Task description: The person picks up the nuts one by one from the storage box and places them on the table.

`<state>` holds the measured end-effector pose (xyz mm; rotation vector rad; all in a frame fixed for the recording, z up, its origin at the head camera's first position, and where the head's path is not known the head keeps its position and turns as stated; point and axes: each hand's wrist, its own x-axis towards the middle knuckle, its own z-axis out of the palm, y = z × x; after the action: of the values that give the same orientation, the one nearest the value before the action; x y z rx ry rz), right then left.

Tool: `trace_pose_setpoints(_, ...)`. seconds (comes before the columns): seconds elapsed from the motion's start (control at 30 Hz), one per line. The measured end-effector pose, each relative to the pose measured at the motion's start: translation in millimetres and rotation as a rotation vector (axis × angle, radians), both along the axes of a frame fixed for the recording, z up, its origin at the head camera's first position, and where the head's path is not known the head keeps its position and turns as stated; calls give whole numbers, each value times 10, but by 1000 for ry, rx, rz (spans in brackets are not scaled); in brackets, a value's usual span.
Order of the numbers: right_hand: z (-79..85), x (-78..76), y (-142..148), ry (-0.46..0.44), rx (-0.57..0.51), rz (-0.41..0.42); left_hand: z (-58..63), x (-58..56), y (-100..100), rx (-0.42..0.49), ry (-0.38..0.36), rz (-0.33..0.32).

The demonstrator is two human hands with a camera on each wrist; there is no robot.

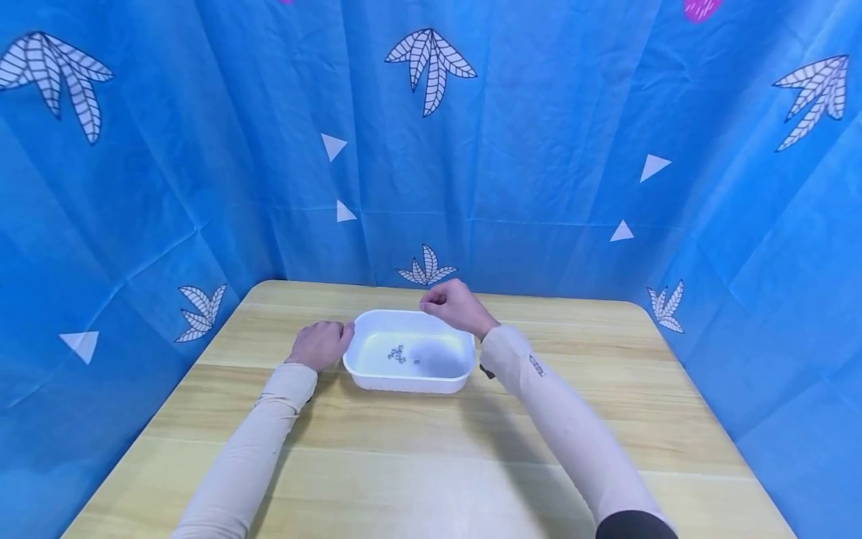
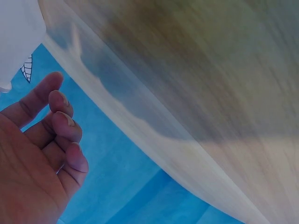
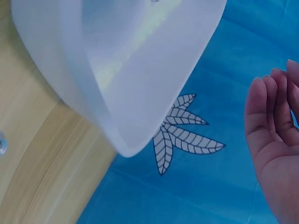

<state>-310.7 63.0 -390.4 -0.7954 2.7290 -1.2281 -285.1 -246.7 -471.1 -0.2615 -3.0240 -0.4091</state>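
A white plastic tub (image 1: 407,385) stands on the table between the hands. Several small grey metal pieces (image 1: 397,354) lie clustered on its floor, with a single piece (image 1: 417,362) apart to their right; their kind is too small to tell. My left hand (image 1: 319,345) is at the tub's left end, thumb by the rim; its fingers (image 2: 65,122) bend loosely, apart from the wall. Above the far right rim, my right hand (image 1: 458,305) has its fingers bent and its thumb near the index fingertip. Whether anything sits between those fingertips is hidden.
A light wooden table (image 1: 377,464) carries the tub. Blue patterned curtain (image 1: 525,150) surrounds its back and sides. In the right wrist view, a small shiny round thing (image 3: 2,143) shows over the wood at the left edge.
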Motion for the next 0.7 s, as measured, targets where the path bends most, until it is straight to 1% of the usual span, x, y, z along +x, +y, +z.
trace_pose_setpoints(0.1, -28, -21, -53, -14, -2, 15, 2, 14, 3, -6, -4, -1)
trace_pose_setpoints(0.4, -126, -102, -235, -26, 24, 9, 41, 36, 9, -7, -10, 14)
trace_pose_setpoints(0.7, -198, -127, -415, -56, 50, 44, 26, 28, 29, -8, -19, 23)
